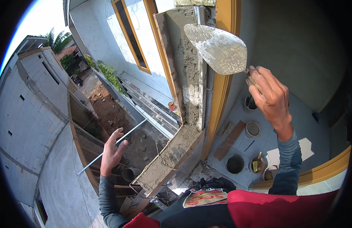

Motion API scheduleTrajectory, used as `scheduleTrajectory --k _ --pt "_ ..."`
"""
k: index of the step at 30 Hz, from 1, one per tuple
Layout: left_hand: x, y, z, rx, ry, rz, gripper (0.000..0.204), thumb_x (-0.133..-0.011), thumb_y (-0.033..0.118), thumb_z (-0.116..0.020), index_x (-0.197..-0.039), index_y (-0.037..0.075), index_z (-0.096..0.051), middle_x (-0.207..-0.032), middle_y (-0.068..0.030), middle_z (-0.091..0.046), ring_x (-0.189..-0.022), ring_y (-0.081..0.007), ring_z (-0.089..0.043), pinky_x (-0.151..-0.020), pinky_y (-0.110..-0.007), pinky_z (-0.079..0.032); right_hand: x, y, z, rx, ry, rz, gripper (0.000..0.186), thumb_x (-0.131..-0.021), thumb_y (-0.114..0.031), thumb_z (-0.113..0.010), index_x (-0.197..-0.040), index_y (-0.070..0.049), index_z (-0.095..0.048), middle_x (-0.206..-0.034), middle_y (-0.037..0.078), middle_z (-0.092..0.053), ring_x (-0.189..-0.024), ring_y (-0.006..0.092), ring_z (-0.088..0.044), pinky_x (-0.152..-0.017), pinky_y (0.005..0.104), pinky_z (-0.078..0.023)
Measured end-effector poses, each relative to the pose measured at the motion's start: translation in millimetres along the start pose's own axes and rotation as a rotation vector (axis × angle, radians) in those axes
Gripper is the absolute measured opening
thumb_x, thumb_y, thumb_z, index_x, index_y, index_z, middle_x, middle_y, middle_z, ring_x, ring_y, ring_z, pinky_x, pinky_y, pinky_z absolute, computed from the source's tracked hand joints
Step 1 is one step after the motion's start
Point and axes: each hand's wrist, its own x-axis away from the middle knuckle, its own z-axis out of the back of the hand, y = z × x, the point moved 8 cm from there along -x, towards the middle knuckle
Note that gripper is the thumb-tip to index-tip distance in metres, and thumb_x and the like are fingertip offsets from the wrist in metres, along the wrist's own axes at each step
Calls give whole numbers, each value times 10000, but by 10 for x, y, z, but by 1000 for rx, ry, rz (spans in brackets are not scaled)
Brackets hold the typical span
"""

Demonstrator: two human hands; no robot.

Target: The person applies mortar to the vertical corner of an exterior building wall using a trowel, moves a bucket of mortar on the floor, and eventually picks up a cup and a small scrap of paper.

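My right hand is closed round the handle of a trowel. The trowel's broad, rounded metal blade is smeared with grey mortar and hangs beside the yellow door frame, over the edge of the wet mortar face. Timber boards and a metal strip border that upright face. Below it, more grey mortar covers a narrow ledge with a bent wire clamp across it. To the left of the ledge, my left hand is held up with fingers apart and nothing in it. A pale rod passes behind that hand.
On the tiled floor at right stand several buckets, among them a dark one and one holding a brush, beside a brown plank. Outside at left are rubble, a grey block wall and a pipe end.
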Motion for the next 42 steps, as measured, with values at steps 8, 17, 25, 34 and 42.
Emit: scheduleTrajectory --k 8,17,25,34,42 --pt "86 -75 107 -5 39 19 556 -923 300 -646 -1401 61 -493 -1251 -194 -627 -1223 -321 -570 -1033 -488 -429 -288 46 223 -162 62 -20 309 -752 -5 -740 -1052 0 -664 -993 160 -659 -777 305 -683 -661 355 -556" --pt "198 -282 193 18 101 34 562 -900 320 -678 -1373 59 -525 -1209 -178 -643 -1145 -318 -600 -965 -448 -457 59 -214 166 -62 -261 -28 265 -767 9 -727 -1014 61 -648 -1034 214 -667 -852 356 -688 -739 388 -559" --pt "192 -272 144 53 97 36 541 -896 267 -676 -1375 68 -526 -1225 -188 -635 -1172 -329 -588 -993 -454 -442 -408 -330 404 118 -250 53 317 -798 -6 -716 -1107 20 -650 -1071 162 -659 -837 310 -686 -703 361 -554" --pt "237 -396 124 71 103 34 534 -894 248 -673 -1364 41 -527 -1228 -191 -634 -1168 -320 -591 -998 -435 -438 -456 -301 548 40 -177 68 288 -808 2 -702 -1087 41 -644 -1036 185 -669 -851 335 -686 -721 368 -555" --pt "225 -374 149 71 95 47 540 -894 247 -675 -1357 13 -526 -1239 -204 -626 -1180 -324 -584 -1029 -425 -416 -338 -442 411 89 -359 76 318 -804 -2 -713 -1112 36 -645 -1024 173 -659 -810 308 -687 -679 355 -550"
